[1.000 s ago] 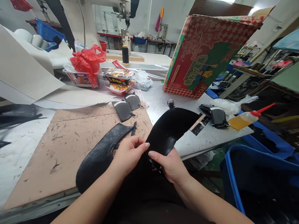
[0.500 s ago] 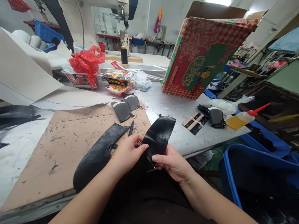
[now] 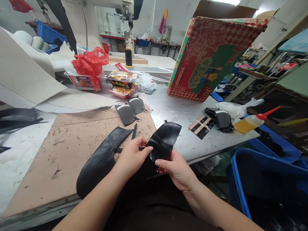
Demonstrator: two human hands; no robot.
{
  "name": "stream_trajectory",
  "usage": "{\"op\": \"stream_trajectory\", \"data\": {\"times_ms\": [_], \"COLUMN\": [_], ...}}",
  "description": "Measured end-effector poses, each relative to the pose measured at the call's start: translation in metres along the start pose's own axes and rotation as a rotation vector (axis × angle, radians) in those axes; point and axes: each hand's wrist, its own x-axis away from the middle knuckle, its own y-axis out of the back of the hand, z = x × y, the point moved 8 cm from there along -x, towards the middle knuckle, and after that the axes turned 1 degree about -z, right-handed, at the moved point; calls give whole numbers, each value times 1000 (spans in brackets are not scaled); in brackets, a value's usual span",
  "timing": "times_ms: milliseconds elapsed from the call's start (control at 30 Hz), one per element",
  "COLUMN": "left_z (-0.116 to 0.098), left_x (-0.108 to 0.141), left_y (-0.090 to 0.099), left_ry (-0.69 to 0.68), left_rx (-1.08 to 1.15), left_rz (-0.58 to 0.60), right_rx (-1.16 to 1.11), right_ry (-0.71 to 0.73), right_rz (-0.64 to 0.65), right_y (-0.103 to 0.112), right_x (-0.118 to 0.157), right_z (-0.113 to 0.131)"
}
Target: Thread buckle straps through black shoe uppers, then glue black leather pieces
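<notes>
A curved black leather piece (image 3: 166,136) with a stitched seam is held between my two hands over the table's front edge. My left hand (image 3: 134,154) pinches its left side, where a small bit of metal shows at the fingertips. Thumb on top and fingers beneath, my right hand (image 3: 173,166) grips the lower right side. To the left lies a larger curved black leather piece (image 3: 96,163), its stitched edge partly behind my left forearm. A narrow black strip (image 3: 134,131) rests just beyond my left hand. Two dark stitched leather pieces (image 3: 126,114) with metal clasps lie farther back.
Brown cardboard (image 3: 60,144) covers the table's left side. A printed carton (image 3: 204,64) stands at the back right, near a bottle of yellow liquid (image 3: 247,124) and a stack of black pieces (image 3: 223,121). A blue bin (image 3: 237,179) stands right, below the table. A sewing machine (image 3: 130,12) rises behind.
The held leather piece has tipped slightly, its top edge now a little lower. My right hand has shifted slightly left along its lower part. Both hands keep their hold.
</notes>
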Motion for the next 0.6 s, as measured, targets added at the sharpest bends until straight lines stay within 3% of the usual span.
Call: {"op": "stream_trajectory", "data": {"times_ms": [100, 300, 467, 600], "left_z": [-5, -12, -6, -1], "left_x": [1, 14, 14, 12], "left_y": [3, -6, 1, -8], "left_ry": [-60, -162, -107, -27], "left_rx": [-45, -50, -204, 81], "left_rz": [11, 322, 186, 256], "right_rx": [12, -33, -90, -106], "right_ry": [27, -11, -83, -82], "right_rz": [-21, 16, 47, 46], "right_y": [3, 8, 6, 4], "right_x": [-1, -4, -4, -2], "right_z": [2, 7, 5, 0]}}
